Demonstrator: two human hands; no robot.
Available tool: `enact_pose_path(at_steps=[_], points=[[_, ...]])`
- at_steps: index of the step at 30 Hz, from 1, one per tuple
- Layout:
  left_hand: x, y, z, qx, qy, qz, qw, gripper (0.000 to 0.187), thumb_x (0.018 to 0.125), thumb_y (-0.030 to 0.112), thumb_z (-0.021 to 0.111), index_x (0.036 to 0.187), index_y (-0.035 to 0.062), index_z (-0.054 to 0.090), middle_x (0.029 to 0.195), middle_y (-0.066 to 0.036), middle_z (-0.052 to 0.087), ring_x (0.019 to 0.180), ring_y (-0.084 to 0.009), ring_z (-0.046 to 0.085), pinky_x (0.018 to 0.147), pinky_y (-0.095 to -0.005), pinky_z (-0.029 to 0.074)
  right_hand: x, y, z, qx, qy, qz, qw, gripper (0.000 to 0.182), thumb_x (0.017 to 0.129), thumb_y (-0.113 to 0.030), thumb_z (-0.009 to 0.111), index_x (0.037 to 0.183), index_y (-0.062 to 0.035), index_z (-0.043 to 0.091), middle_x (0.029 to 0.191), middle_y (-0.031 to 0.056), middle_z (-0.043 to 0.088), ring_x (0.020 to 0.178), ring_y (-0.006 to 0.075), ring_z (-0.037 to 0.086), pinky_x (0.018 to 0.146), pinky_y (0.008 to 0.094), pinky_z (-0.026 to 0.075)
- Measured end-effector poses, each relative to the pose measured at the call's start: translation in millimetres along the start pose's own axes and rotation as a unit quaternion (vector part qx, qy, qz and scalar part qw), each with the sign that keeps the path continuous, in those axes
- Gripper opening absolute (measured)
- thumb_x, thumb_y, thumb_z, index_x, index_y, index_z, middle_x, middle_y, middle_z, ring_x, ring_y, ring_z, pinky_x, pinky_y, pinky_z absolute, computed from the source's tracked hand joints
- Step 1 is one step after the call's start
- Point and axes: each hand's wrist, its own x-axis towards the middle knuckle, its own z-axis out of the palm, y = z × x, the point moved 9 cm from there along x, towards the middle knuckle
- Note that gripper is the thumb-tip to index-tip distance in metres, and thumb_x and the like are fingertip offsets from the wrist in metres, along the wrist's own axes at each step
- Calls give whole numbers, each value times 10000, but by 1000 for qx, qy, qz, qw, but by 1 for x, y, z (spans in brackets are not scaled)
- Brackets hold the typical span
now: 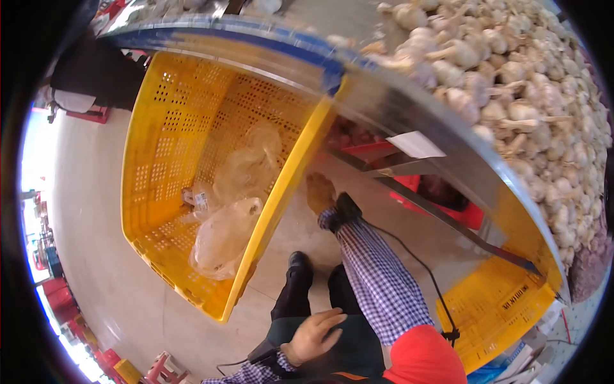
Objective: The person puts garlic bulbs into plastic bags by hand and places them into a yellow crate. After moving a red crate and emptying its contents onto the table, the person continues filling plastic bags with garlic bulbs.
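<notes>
A yellow perforated crate (167,137) hangs or stands beside the table, its open side facing me. Inside it lie clear plastic bags (227,237), crumpled, one with a small white label. My right hand (320,193) is reached out just past the crate's near rim, below the table edge. Its fingers are blurred, and I cannot tell whether they grip anything. A black strap and cable sit at that wrist. Close to my body, my left hand (313,336) is held over my lap with its fingers apart and nothing in them.
A large heap of garlic bulbs (511,96) covers the metal-edged table at the right. Under it are a red crate (473,217), a metal bar (441,221) and another yellow crate (492,307). A person in dark clothing (96,70) stands at upper left. Red stools (167,368) line the lower left.
</notes>
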Motion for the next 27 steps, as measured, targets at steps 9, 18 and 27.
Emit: enact_pose_path(at_steps=[9, 18, 27], points=[[30, -173, -13, -6, 96, -97, 991, 313, 851, 102, 647, 1153, 46, 585, 1149, -154, 616, 1073, -294, 602, 902, -362, 497, 102, -19, 69, 56, 87, 10, 995, 284, 955, -195, 438, 1137, -56, 605, 1165, 124, 600, 1074, 264, 582, 880, 418, 504], [54, -225, 2, -43, 122, -136, 982, 303, 862, 101, 643, 1152, 26, 600, 1123, -149, 624, 1012, -228, 620, 793, -327, 520, 117, 5, 108, 149, 226, -21, 963, 294, 1007, -212, 395, 1167, -83, 606, 1168, 84, 613, 1074, 229, 583, 890, 402, 499], [11, -272, 32, -74, 83, -201, 973, 327, 868, 143, 656, 1165, 20, 596, 1085, -158, 645, 1034, -249, 624, 885, -326, 502, -20, 43, 78, -90, 122, -95, 984, 148, 820, -285, 597, 893, -158, 619, 870, 41, 612, 877, 239, 575, 782, 403, 449]])
